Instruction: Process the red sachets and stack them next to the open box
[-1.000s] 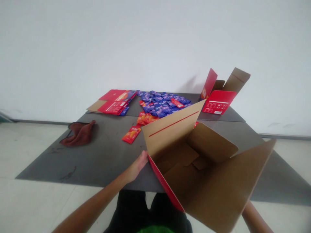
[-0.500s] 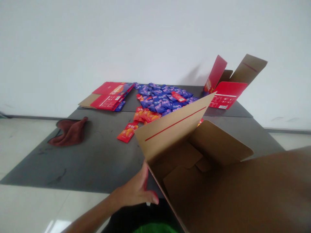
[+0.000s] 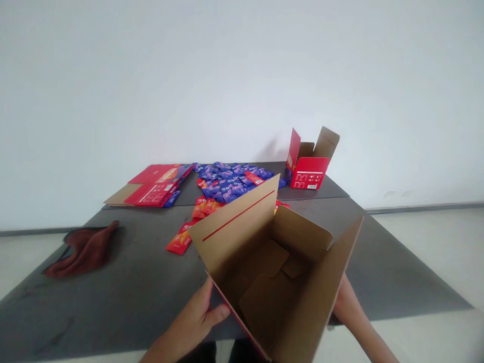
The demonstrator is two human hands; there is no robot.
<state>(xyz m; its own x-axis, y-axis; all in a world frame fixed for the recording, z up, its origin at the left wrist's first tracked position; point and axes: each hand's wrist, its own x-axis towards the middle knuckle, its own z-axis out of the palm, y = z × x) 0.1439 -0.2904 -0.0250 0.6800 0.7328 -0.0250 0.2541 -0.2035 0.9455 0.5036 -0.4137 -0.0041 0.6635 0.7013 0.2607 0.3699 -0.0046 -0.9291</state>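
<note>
An open cardboard box, plain brown inside with its flaps raised, is tilted in front of me over the table's near edge. My left hand grips its left side, thumb along the wall and the other fingers partly hidden underneath. On the far right side, my right hand holds the box, its fingers covered by a raised flap. The inside shows only overlapping bottom flaps. Just beyond the box lie orange-red sachets and a heap of purple-blue sachets.
Flattened red cartons lie at the back left of the grey table. A brown cloth rests at the left. Another open red box stands at the back right, near the white wall.
The box has moved left and away from my face, so more of it shows. My right hand has come into view on its right side. The camera view has tilted up.
</note>
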